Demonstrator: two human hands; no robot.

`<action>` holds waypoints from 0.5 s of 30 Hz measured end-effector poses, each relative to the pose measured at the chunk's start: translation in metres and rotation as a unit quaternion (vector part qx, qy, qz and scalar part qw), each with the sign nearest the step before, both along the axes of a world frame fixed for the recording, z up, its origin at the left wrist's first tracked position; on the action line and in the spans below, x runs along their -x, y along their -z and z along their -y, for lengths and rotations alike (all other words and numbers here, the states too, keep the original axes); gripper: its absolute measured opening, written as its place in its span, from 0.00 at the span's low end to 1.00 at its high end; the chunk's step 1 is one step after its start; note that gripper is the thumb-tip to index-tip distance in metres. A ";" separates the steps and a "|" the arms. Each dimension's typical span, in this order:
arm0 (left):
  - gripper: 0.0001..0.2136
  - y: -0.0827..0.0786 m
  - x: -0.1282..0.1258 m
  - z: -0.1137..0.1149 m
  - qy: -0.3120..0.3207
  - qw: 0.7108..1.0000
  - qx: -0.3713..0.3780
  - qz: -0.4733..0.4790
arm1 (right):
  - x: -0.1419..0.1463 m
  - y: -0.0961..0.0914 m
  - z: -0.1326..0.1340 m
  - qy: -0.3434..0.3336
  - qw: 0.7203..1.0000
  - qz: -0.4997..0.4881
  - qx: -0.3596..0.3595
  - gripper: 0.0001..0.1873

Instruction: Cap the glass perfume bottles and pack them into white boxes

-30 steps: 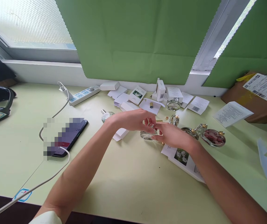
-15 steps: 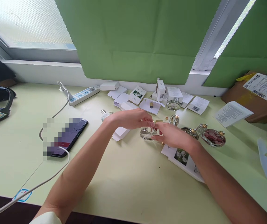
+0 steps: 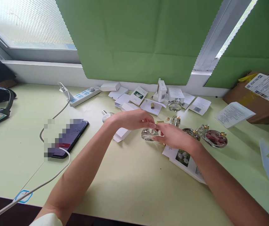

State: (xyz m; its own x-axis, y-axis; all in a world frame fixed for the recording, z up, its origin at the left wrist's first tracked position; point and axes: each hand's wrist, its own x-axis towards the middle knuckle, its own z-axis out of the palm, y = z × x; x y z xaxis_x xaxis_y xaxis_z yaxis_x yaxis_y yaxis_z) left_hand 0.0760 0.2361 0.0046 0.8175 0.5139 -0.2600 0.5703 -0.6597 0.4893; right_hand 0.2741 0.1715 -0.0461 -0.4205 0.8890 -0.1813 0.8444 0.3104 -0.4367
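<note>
Glass bottle [image 3: 148,135] at frame centre on the desk [image 3: 129,188]: your left hand [image 3: 134,120] and right hand [image 3: 172,136] both pinch its top.

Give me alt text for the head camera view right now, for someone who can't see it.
The left hand and right hand pinch the top of a small glass bottle standing on a pale green table. More bottles, white boxes and paper slips lie behind it; a cabled phone lies to the left.

Pale-green table [image 3: 125,188] w/ phone [image 3: 74,135], pwr strip [image 3: 83,95], sm. boxes [image 3: 162,90], glass bottles [image 3: 215,139], leaflets [image 3: 234,114], cardboard parcel [image 3: 254,103] on top.
</note>
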 end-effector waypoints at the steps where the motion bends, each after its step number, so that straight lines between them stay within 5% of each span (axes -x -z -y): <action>1: 0.16 0.000 0.000 0.000 0.001 1.000 0.001 0.002 | 0.000 0.000 0.000 0.000 1.000 0.002 0.001 0.12; 15: 0.18 0.001 0.001 -0.002 -0.004 1.000 0.014 -0.010 | 0.001 0.000 0.000 -0.007 1.000 -0.003 -0.003 0.10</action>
